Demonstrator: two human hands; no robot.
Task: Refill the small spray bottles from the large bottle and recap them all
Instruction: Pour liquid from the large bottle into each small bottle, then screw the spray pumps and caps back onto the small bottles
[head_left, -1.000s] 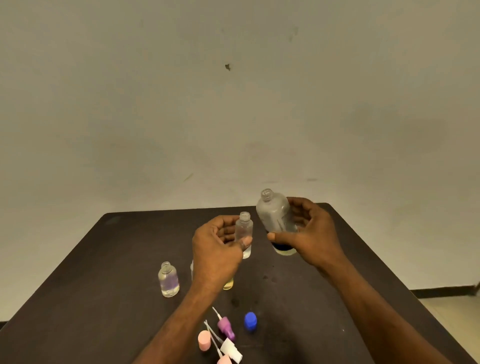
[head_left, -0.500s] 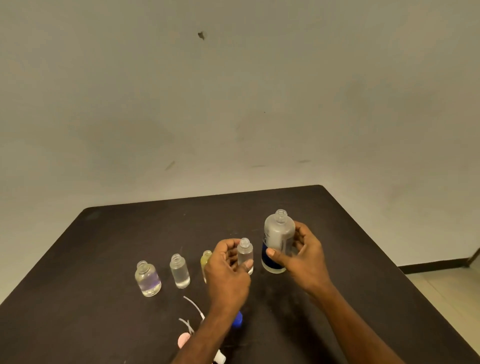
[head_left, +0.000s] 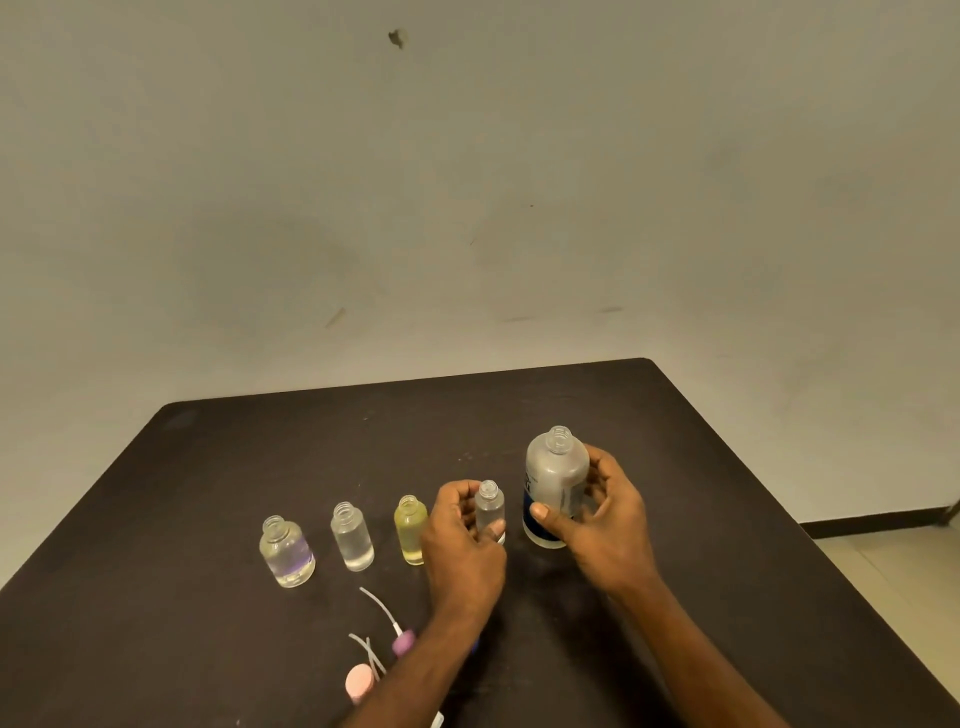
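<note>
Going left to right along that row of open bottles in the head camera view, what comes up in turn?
Squat clear bottle → slim clear bottle → yellowish bottle → left hand holding a small clear bottle → large bottle gripped by the right hand.

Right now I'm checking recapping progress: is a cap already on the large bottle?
No, the large bottle, gripped by the right hand, shows a bare threaded neck with no cap on it.

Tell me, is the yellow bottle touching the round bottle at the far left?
Apart. The head view shows the yellow bottle and the round bottle separated by another clear bottle and dark table.
</note>
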